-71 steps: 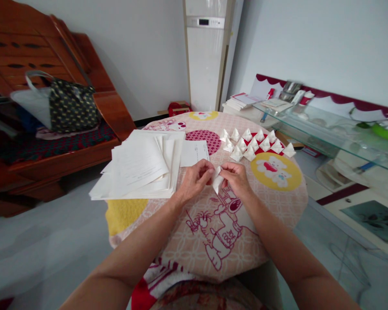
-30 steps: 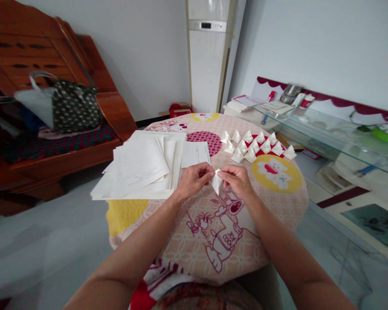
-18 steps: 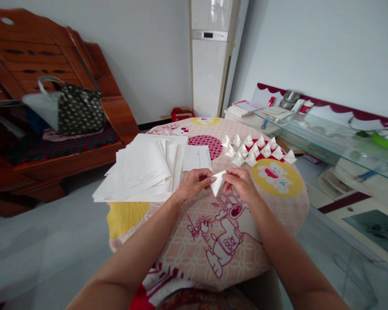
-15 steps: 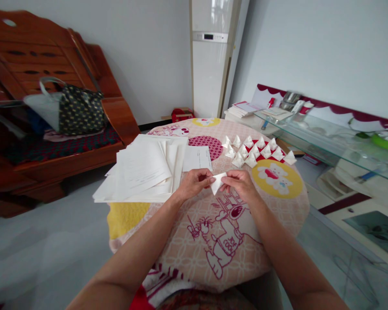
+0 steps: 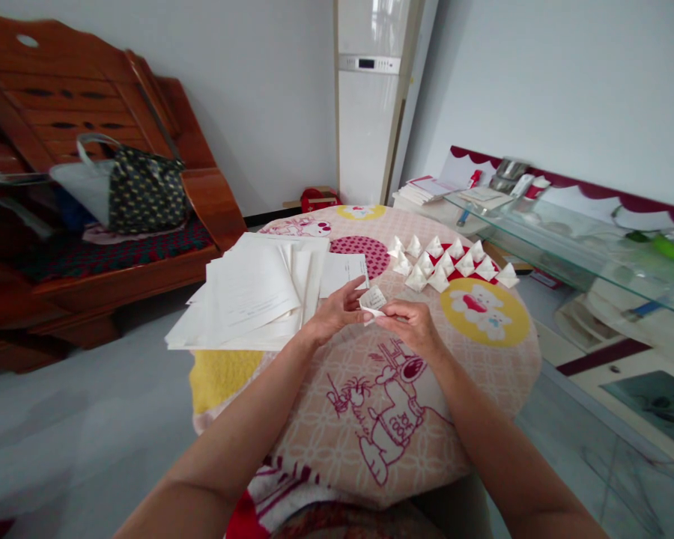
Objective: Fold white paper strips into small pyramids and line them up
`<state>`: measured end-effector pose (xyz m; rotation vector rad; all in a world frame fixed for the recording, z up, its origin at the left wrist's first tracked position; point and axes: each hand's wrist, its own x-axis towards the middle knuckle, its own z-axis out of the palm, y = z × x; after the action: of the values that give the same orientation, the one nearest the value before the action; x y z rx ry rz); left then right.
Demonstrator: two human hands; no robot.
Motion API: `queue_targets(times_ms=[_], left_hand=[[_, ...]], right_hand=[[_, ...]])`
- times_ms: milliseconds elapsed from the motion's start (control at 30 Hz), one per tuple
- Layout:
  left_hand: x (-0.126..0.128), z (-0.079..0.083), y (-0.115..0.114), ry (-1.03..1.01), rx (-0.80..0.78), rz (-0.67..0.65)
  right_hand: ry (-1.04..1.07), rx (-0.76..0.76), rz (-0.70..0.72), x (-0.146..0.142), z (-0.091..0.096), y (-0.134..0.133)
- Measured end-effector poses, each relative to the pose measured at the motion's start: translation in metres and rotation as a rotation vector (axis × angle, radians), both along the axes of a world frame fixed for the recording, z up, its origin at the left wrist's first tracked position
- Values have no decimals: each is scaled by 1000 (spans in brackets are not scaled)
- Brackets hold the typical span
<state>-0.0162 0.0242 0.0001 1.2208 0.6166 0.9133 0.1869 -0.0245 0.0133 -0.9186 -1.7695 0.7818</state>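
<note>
My left hand point(image 5: 337, 314) and my right hand point(image 5: 410, 323) meet over the middle of a round table with a cartoon-print cloth point(image 5: 382, 419). Between their fingertips they pinch a small folded white paper piece point(image 5: 372, 301), which lies partly opened out with a flap turned up. Several finished white folded paper shapes point(image 5: 452, 263) stand in rows on the cloth beyond my right hand. A spread stack of white paper sheets point(image 5: 252, 292) lies just left of my left hand.
A wooden bench point(image 5: 106, 224) with a patterned bag point(image 5: 146, 187) stands at the left. A tall white air-conditioning unit point(image 5: 371, 105) stands behind the table. A glass shelf unit point(image 5: 584, 247) with books and small items runs along the right wall.
The paper piece, earlier held upright as a narrow point between both hands, has been turned and flattened, a flap now unfolded upward. The view has drifted slightly.
</note>
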Motion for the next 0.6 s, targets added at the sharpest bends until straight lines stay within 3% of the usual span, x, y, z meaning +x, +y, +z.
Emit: queue_targets(times_ms=[300,467,600], left_hand=[[2,-2,-1,51,44,153],[1,-4,1,-53,-87,86],[2,-3,1,-106,-78,85]], right_hand=[[-25,-13,-26,3,1,1],[-20,-25,-25,3,0,0],[-19,-37,-36,3,1,0]])
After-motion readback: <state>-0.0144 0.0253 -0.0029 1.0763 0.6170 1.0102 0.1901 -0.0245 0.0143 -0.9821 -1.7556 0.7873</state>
